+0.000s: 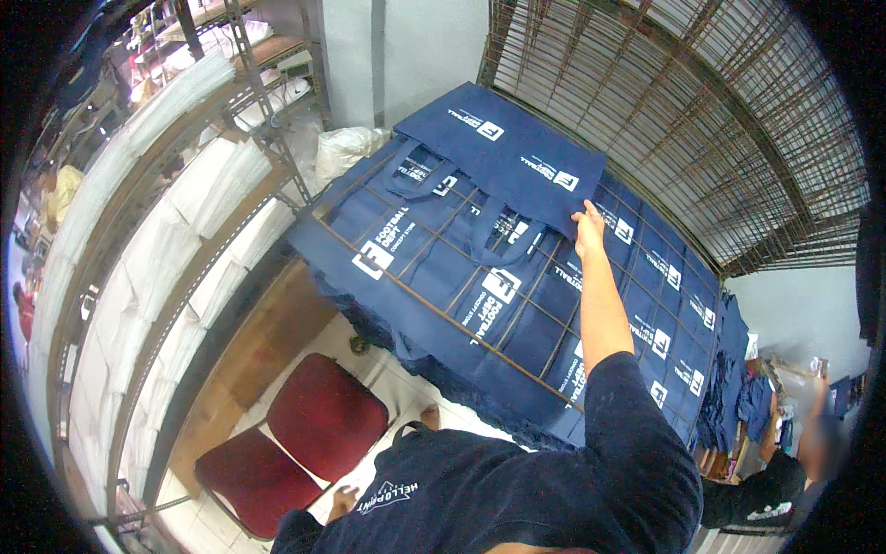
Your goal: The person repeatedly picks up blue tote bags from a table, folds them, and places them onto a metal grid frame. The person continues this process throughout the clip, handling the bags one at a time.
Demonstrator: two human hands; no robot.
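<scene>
My right hand reaches out to the edge of a navy fabric bag with white print. Its forefinger is stretched out and the fingers look apart. The bag lies on a wire mesh rack, beside another navy bag; the handles of both hang toward me. Through the mesh show several more printed navy bags in a layer beneath. Low at my side hangs my left hand, close to a dark red chair seat. Its fingers look loose, with nothing visible in them.
Raised wire mesh shelves lean up behind the bags. On the left stand metal shelves with white stacks. A second red seat is near my left side. Another person's dark sleeve shows at right. A white sack stands by the wall.
</scene>
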